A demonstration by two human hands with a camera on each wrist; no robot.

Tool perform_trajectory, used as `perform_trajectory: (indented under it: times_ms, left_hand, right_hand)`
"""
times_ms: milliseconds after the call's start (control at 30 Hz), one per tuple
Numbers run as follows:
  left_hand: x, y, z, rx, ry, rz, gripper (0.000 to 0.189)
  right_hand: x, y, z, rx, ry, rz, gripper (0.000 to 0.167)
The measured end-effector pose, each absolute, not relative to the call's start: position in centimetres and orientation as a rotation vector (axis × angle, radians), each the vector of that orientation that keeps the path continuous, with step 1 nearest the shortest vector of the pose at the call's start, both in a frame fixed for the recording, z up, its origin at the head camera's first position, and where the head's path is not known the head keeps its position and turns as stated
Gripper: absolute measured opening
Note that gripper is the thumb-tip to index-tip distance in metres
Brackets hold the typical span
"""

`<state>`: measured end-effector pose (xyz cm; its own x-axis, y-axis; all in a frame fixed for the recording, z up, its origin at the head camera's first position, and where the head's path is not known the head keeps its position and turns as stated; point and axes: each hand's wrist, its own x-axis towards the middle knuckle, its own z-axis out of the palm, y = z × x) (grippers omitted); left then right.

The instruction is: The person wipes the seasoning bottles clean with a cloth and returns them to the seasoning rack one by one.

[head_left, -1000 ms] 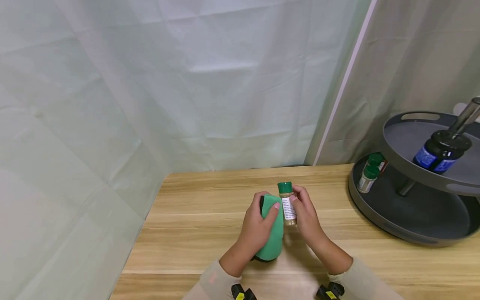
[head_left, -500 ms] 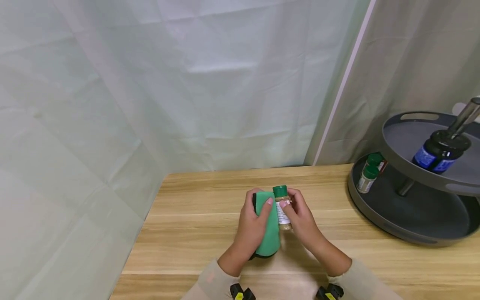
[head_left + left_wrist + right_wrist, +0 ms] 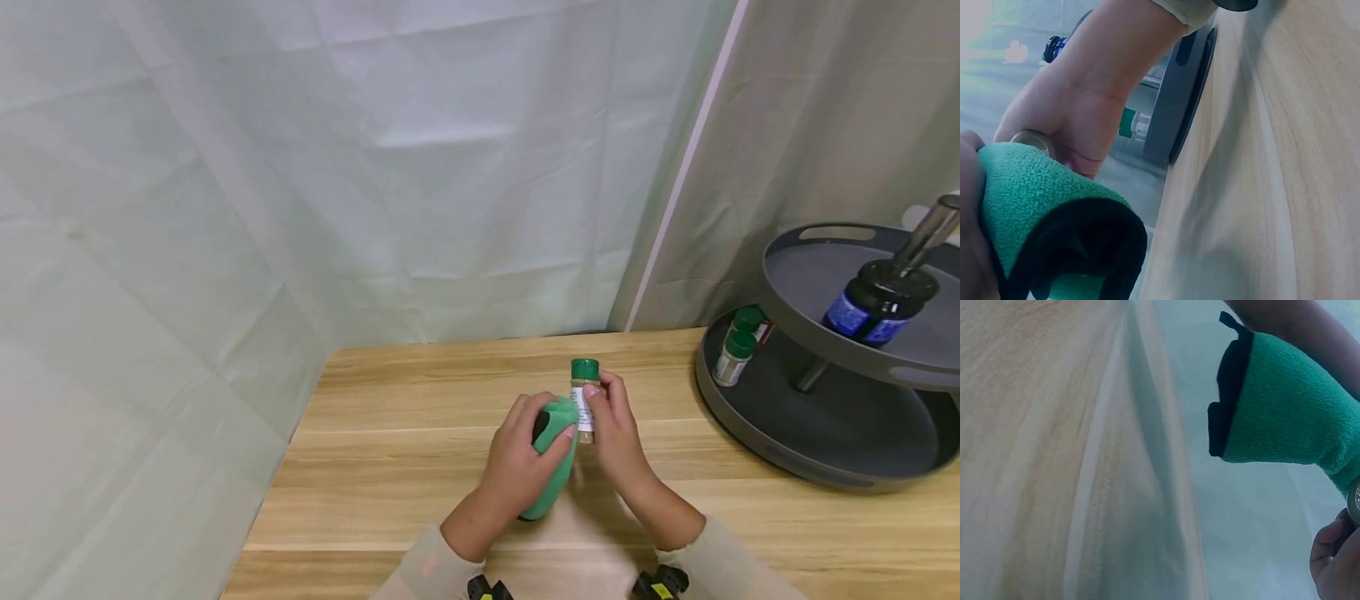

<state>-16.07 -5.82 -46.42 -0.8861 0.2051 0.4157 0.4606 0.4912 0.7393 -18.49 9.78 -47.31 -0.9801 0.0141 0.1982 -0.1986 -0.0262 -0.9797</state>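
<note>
In the head view my left hand (image 3: 517,454) grips a folded green cloth (image 3: 553,479) with a dark edge, its thumb lying across the front. Just to the right, my right hand (image 3: 618,429) holds a small spice jar (image 3: 584,404) upright by its side. The jar has a green cap and a white printed label, and the cloth's upper end is against its left side. From the left wrist view, the fuzzy cloth (image 3: 1054,194) curls over with its black trim showing. Only the round base of the jar (image 3: 1032,140) shows there, beside the right hand.
A dark grey two-tier round tray (image 3: 825,479) stands on the wooden table (image 3: 390,467) at the right. Green-capped jars (image 3: 733,358) sit on its lower tier. A dark bottle with a blue label (image 3: 870,312) is on the upper tier. Pale curtains (image 3: 450,167) hang behind.
Both hands first shifted slightly left, then back right with the cloth and jar. The left hand now bends over the cloth, which is more crumpled at its top.
</note>
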Motion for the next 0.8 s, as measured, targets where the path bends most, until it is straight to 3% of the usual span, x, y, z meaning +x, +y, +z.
perform_trajectory:
  times_ms: [367, 633, 800]
  left_hand:
    - [-16.2, -5.7, -46.7, -0.556, -2.522, -1.578, 0.037]
    - [-17.1, -5.9, -47.2, -0.345, -2.393, -2.043, 0.034]
    - [-17.4, -6.2, -47.0, -0.156, -2.299, -2.270, 0.042]
  right_hand:
    - [-19.0, 10.4, -46.5, -0.012, -1.946, 2.346, 0.038]
    - [-18.9, 10.3, -45.9, 0.154, -1.821, 2.401, 0.044]
    - [-18.7, 10.1, -45.9, 0.194, -1.808, 2.389, 0.046]
